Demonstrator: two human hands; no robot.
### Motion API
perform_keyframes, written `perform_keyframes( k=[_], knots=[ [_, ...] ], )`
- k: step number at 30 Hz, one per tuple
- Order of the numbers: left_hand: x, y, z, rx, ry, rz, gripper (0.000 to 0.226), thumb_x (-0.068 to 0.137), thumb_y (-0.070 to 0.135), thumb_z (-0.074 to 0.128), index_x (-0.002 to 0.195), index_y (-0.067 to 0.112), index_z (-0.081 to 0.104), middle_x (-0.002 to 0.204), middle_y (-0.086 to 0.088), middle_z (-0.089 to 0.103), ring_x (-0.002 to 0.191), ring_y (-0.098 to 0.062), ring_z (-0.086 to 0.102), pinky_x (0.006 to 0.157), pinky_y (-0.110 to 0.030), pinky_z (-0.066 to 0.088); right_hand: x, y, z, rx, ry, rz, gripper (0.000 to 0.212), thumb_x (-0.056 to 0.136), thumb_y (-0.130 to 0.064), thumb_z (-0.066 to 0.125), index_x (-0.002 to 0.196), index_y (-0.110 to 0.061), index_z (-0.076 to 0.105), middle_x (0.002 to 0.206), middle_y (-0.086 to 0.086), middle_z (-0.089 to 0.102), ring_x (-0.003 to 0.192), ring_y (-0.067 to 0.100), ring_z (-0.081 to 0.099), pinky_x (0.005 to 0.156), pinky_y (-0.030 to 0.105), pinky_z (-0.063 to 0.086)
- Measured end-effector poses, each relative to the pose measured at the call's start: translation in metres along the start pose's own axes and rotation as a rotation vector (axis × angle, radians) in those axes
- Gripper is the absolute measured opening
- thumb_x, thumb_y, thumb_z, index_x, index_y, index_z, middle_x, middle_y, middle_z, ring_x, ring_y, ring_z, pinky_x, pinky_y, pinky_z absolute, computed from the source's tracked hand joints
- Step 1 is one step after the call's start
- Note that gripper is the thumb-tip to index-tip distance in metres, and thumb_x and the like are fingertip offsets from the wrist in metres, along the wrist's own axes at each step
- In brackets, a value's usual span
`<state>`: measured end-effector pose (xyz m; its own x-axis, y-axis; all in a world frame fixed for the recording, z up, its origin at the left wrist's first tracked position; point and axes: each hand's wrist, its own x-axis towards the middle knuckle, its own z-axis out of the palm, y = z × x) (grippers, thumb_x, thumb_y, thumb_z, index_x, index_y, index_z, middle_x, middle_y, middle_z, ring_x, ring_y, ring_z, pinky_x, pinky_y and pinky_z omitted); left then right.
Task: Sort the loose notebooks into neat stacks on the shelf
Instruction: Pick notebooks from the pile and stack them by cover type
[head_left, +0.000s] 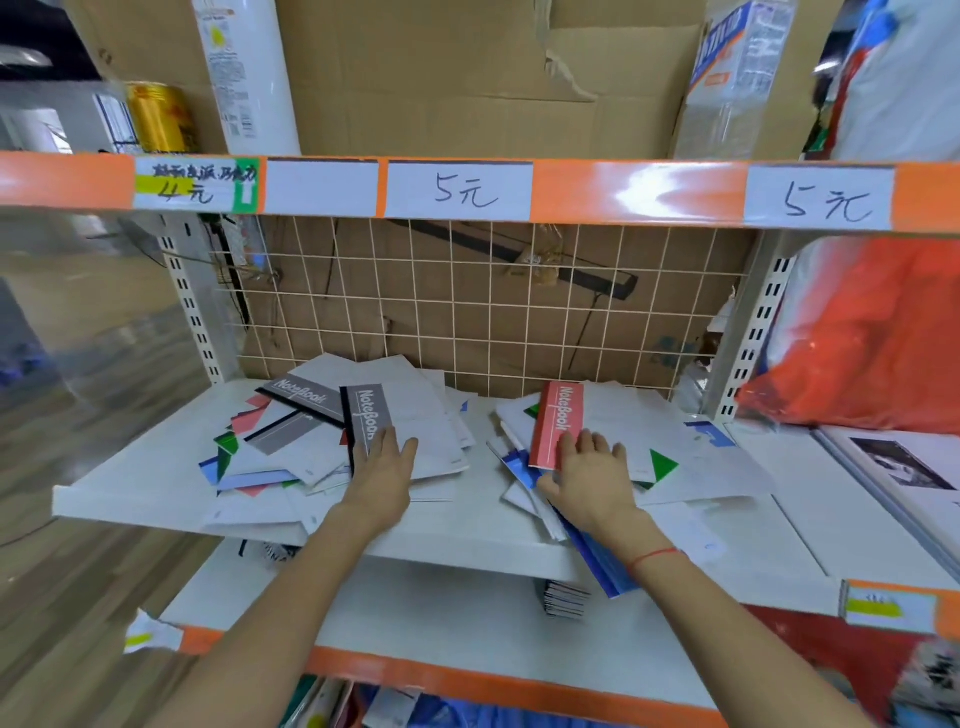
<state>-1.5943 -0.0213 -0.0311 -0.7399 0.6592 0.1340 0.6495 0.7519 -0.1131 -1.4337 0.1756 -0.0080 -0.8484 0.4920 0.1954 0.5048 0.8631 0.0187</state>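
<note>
Notebooks lie loose in two untidy heaps on the white shelf (156, 467), most with pale covers marked by red, green or blue corner triangles. The left heap (311, 447) sits at about nine o'clock from the picture's middle, the right heap (649, 457) at about three o'clock, with bare shelf between them. Topmost on the left is a grey-banded notebook (366, 421) (a second grey one lies tilted just beside it, at ten o'clock). Topmost on the right is a red-banded notebook (558, 426).

The left hand (387, 473) lies flat on the left heap, fingers straight and together, tips touching the lower end of the grey band; it grasps nothing. The right hand (592, 478) rests palm down on the right heap, fingers spread and relaxed, touching the red band's lower end, thumb out to the side. A red string (655, 556) circles that wrist.

Both bands read "NoteBook" in white. On the orange rail above, two price tags (460, 189) read "5元" and one at eleven o'clock reads "4元".
</note>
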Motion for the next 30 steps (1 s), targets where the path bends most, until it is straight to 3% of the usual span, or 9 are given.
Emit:
perform_keyframes(
  k=[4, 8, 12, 16, 18, 20, 24, 28, 30],
  knots=[
    [-0.005, 0.004, -0.007, 0.028, -0.026, 0.013, 0.070, 0.086, -0.003, 0.044, 0.148, 0.009, 0.013, 0.147, -0.022, 0.018, 0.142, -0.036, 0.009, 0.114, -0.053, 0.010, -0.005, -0.010, 0.008, -0.005, 0.089, 0.001, 0.042, 0.087, -0.039, 0.046, 0.099, -0.001, 0.060, 0.093, 0.021, 0.063, 0.083, 0.033, 0.059, 0.078, 0.043, 0.046],
    [-0.004, 0.001, -0.006, 0.016, -0.019, 0.017, 0.058, 0.090, 0.000, 0.043, 0.143, 0.008, 0.022, 0.138, -0.022, 0.031, 0.133, -0.035, 0.024, 0.110, -0.052, 0.022, -0.006, -0.007, -0.009, 0.070, 0.188, -0.010, 0.035, 0.090, -0.034, 0.028, 0.075, -0.011, 0.048, 0.074, 0.010, 0.061, 0.060, 0.025, 0.049, 0.058, 0.029, 0.034],
    [-0.004, 0.001, -0.011, 0.029, -0.030, -0.006, 0.044, 0.093, 0.010, 0.047, 0.134, 0.008, 0.030, 0.131, -0.021, 0.037, 0.125, -0.036, 0.032, 0.106, -0.053, 0.028, 0.000, 0.003, -0.019, -0.014, 0.083, -0.058, 0.016, 0.094, -0.022, 0.045, 0.099, -0.010, 0.054, 0.105, 0.011, 0.062, 0.091, 0.028, 0.058, 0.066, 0.030, 0.038],
    [-0.009, 0.011, -0.015, 0.073, -0.027, -0.013, 0.062, 0.081, -0.007, 0.049, 0.136, 0.008, 0.026, 0.134, -0.023, 0.029, 0.130, -0.038, 0.026, 0.109, -0.056, 0.023, 0.005, 0.016, -0.008, 0.030, 0.025, -0.040, 0.039, 0.089, -0.017, 0.054, 0.127, -0.009, 0.048, 0.123, 0.012, 0.047, 0.115, 0.029, 0.042, 0.091, 0.038, 0.042],
    [-0.014, 0.010, -0.013, 0.072, 0.006, 0.016, 0.069, 0.079, -0.010, 0.047, 0.141, 0.008, 0.024, 0.140, -0.026, 0.025, 0.136, -0.040, 0.020, 0.111, -0.056, 0.019, 0.004, 0.018, -0.001, 0.007, -0.027, -0.066, 0.050, 0.090, -0.016, 0.054, 0.138, -0.014, 0.038, 0.137, 0.012, 0.040, 0.128, 0.031, 0.034, 0.106, 0.050, 0.031],
    [-0.018, 0.004, -0.007, 0.047, 0.035, 0.039, 0.076, 0.078, -0.014, 0.046, 0.147, 0.007, 0.021, 0.145, -0.029, 0.022, 0.140, -0.041, 0.016, 0.112, -0.057, 0.015, 0.002, 0.017, 0.001, -0.003, -0.070, -0.133, 0.059, 0.092, -0.017, 0.053, 0.144, -0.017, 0.027, 0.147, 0.009, 0.032, 0.137, 0.030, 0.027, 0.110, 0.056, 0.021],
    [-0.020, -0.010, 0.008, 0.007, 0.153, 0.062, 0.086, 0.058, -0.022, 0.062, 0.138, 0.000, 0.043, 0.133, -0.035, 0.045, 0.125, -0.051, 0.042, 0.100, -0.065, 0.033, 0.001, 0.025, -0.007, -0.053, -0.106, -0.299, 0.070, 0.091, -0.011, 0.053, 0.150, -0.020, 0.016, 0.155, 0.006, 0.021, 0.142, 0.025, 0.021, 0.112, 0.048, 0.021],
    [-0.020, -0.013, -0.007, 0.084, 0.249, 0.098, 0.088, 0.023, -0.017, 0.077, 0.109, -0.001, 0.068, 0.109, -0.024, 0.066, 0.094, -0.039, 0.067, 0.070, -0.053, 0.054, -0.005, 0.033, -0.013, -0.093, -0.052, -0.362, 0.073, 0.091, -0.002, 0.047, 0.151, -0.019, 0.010, 0.158, 0.008, 0.014, 0.144, 0.025, 0.016, 0.114, 0.045, 0.020],
    [-0.017, -0.008, -0.019, 0.100, 0.293, 0.135, 0.088, 0.020, -0.016, 0.078, 0.105, -0.001, 0.069, 0.107, -0.021, 0.068, 0.092, -0.036, 0.068, 0.069, -0.050, 0.055, -0.009, 0.037, -0.014, -0.063, 0.007, -0.344, 0.067, 0.093, -0.003, 0.045, 0.151, -0.017, 0.013, 0.157, 0.008, 0.016, 0.143, 0.026, 0.016, 0.114, 0.046, 0.018]
  ],
)
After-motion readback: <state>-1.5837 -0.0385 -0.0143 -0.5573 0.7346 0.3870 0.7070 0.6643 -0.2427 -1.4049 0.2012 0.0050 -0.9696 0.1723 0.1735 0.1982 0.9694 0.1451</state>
